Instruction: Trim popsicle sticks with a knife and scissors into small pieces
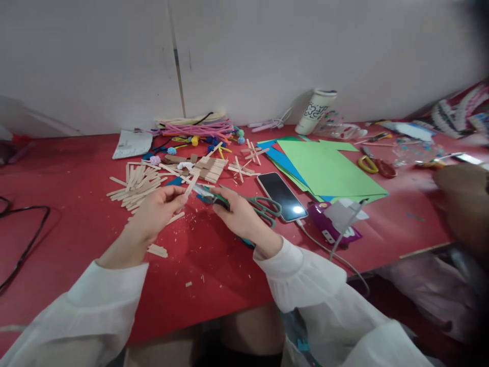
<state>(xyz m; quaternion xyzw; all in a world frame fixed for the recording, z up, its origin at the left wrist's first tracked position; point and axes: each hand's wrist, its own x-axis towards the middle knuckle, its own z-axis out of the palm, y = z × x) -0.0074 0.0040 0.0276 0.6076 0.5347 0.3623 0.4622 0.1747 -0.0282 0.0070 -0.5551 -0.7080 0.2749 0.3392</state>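
From here I see the left hand (158, 210) pinching one end of a wooden stick (191, 184) over the red table (76, 204), while the right hand (239, 214) grips a small green-handled tool (208, 194) whose tip lies just beside that stick. A loose pile of sticks (133, 186) lies at ten o'clock from the left hand. From the right hand, grey scissors (267, 208) and a phone (281, 196) sit at three o'clock, green paper sheets (328, 168) at two, a white cup (316, 111) at one.

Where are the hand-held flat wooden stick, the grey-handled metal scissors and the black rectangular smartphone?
flat wooden stick (192, 184): head view, mid-length.
grey-handled metal scissors (263, 200): head view, handle loop.
black rectangular smartphone (282, 196): head view, screen centre.
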